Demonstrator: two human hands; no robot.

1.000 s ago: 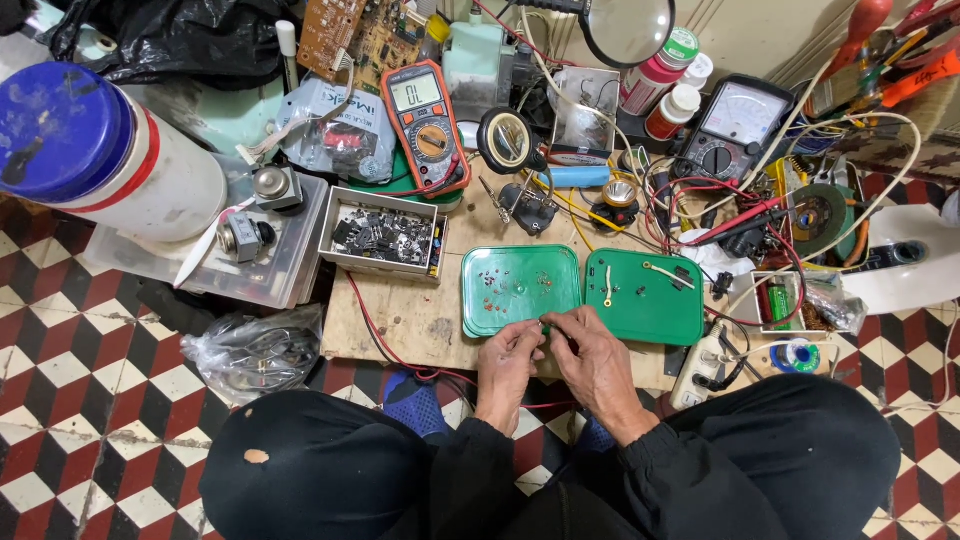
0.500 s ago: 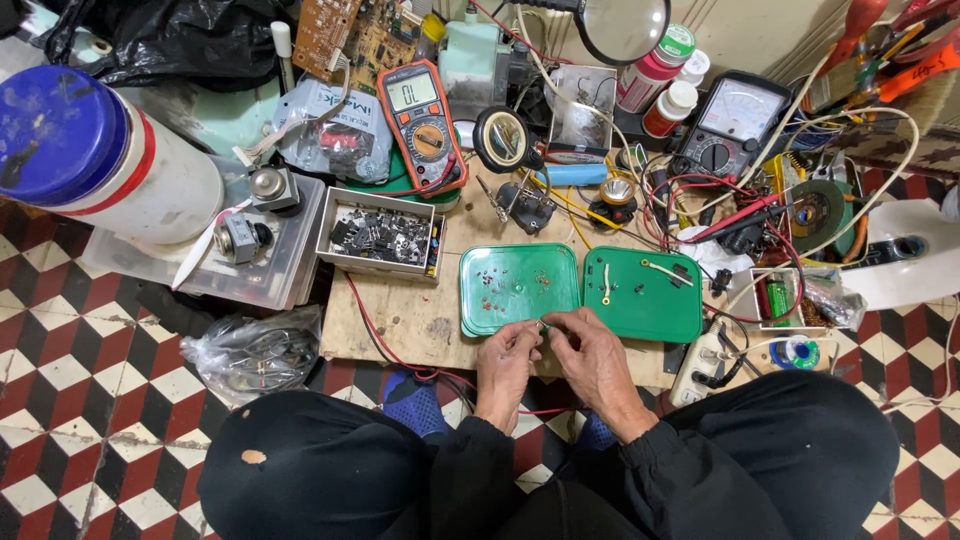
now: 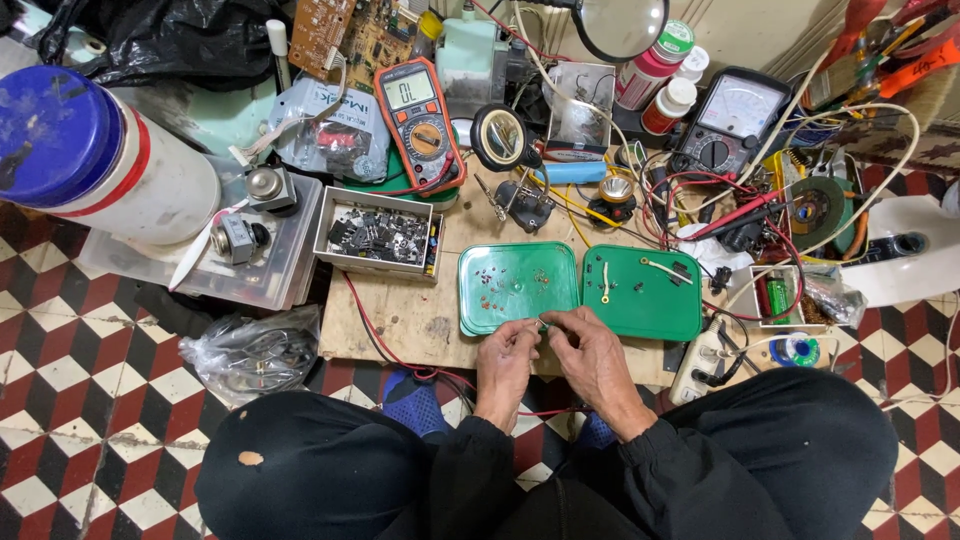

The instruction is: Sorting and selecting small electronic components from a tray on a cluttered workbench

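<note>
Two hands meet at the near edge of the left green tray [image 3: 518, 287], and between their fingertips sits something too small to identify, perhaps a tiny component or a bit of lead. The left hand [image 3: 505, 362] has its thumb and forefinger pinched together, pointing toward the right; the right hand [image 3: 588, 352] has its thumb and forefinger closed the same way, pointing back toward the left. Each grip looks clamped on the same small piece, though the piece itself is hidden by the fingertips, so what exactly each one holds cannot be told.

The relation that matters is this: the pinch point lies just over the tray's near rim, close to its right corner, so the tray's floor with its scatter of small reddish and dark parts is directly ahead of the fingers, away from the body. Both hands are equally near it. The right green tray [image 3: 645, 292] touches or nearly touches the left one and lies ahead and to the right of the right hand, carrying a few pale pins and a small black part.

Both trays rest on a wooden worktop [image 3: 400, 310]. Further out on the left is an open grey box of dark components [image 3: 380, 238], with a red wire running past it toward the person's knees. An orange digital multimeter [image 3: 420, 120] and an analogue meter [image 3: 728, 120] stand well apart from the hands at the far side.
</note>
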